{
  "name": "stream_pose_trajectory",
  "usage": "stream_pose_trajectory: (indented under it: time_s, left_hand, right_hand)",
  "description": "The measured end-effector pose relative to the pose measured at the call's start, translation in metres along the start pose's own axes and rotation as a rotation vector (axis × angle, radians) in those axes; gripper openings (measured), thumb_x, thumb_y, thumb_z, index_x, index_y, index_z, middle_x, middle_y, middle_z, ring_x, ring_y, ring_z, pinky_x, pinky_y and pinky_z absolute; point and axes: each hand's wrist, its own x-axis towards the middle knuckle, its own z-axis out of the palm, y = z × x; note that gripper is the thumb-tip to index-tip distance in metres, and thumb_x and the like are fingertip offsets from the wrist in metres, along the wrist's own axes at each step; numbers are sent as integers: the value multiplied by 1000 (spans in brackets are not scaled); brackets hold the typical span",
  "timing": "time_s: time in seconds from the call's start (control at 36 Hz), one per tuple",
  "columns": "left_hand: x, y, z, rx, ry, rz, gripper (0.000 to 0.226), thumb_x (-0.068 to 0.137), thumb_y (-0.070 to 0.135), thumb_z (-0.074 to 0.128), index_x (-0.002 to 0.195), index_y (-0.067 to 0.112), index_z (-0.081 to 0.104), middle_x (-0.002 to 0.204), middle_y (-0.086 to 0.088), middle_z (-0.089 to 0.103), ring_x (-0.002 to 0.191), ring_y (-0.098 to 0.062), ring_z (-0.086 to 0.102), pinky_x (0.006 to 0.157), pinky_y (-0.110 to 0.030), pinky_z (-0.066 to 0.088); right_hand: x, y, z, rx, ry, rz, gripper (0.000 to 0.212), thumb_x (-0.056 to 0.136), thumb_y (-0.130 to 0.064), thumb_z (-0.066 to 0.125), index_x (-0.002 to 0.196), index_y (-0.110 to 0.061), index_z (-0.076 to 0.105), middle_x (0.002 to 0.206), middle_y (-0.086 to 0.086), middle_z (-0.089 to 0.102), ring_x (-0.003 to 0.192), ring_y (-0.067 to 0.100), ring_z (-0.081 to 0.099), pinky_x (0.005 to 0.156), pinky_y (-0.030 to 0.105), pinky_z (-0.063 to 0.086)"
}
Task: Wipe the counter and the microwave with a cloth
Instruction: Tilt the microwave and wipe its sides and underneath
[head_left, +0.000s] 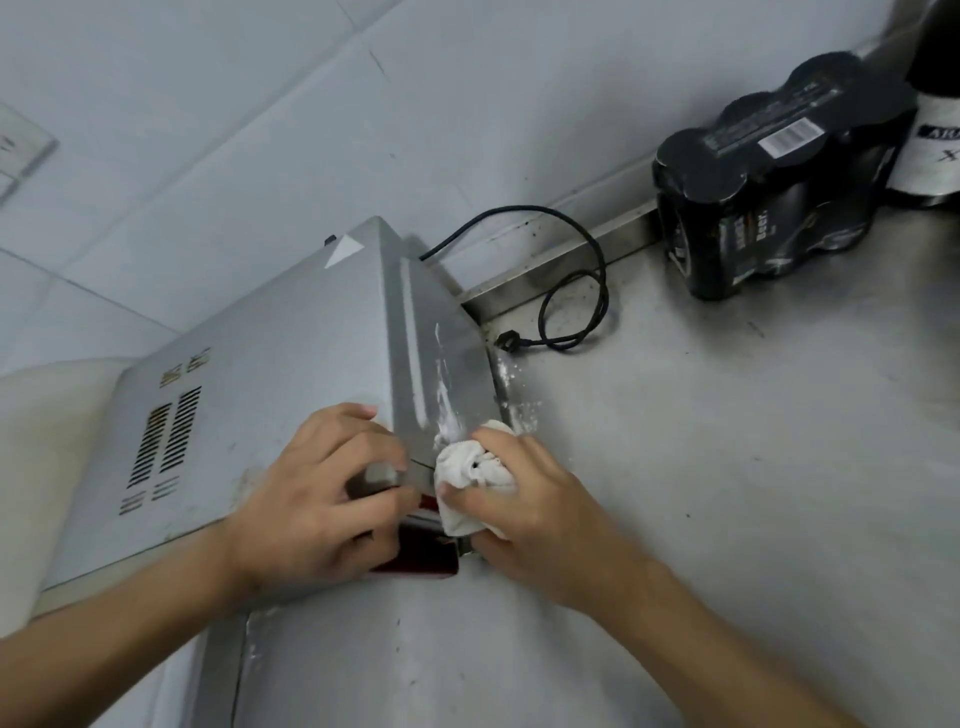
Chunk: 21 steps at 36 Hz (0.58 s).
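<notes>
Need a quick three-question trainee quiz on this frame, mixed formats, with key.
1. Which hand holds the cloth? A) left B) right C) both
2. True or false: the plug behind the microwave lies loose on the counter.
3. Fill in: white smears show on the microwave's ___ and on the counter beside it.
Key: 1 B, the right hand presses the cloth to the microwave. 2 True. 3 side.
</notes>
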Motion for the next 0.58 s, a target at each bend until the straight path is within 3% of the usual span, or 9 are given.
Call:
stream_pose_trajectory:
  time_s: [0.08,0.22,0.42,0.58]
  left_hand:
    - [0,-1,1,9,-12,12,10,90,21,61,100,20,61,109,-7,55,92,-30,57,107,-47,43]
    - [-1,-1,1,24,-29,26,10,91,23,60,100,20,59,112,-5,53,93,-27,55,106,-47,42]
    - [1,-2,2,45,-9,21,12,88,23,59,99,20,58,112,-7,55,91,-28,55,96,-48,44]
    - [1,0,3,41,-21,-4,10,87,21,57,97,22,56,110,-5,53,89,-27,51,96,-48,43]
  right_hand:
    - [-5,2,6,69,9,13,33,91,-15,64,123,-22,65,135,15,54,101,38,56,87,42,54]
    - [-13,19,6,19,-132,108,35,88,-23,61,122,-28,64,134,6,50,104,29,53,77,41,58]
    - [13,-20,-4,23,76,4,25,89,-15,60,109,-22,74,134,13,57,95,31,51,78,36,50]
    - [-8,4,4,-68,-88,89,28,85,-22,63,113,-25,68,132,7,52,91,26,48,71,36,53]
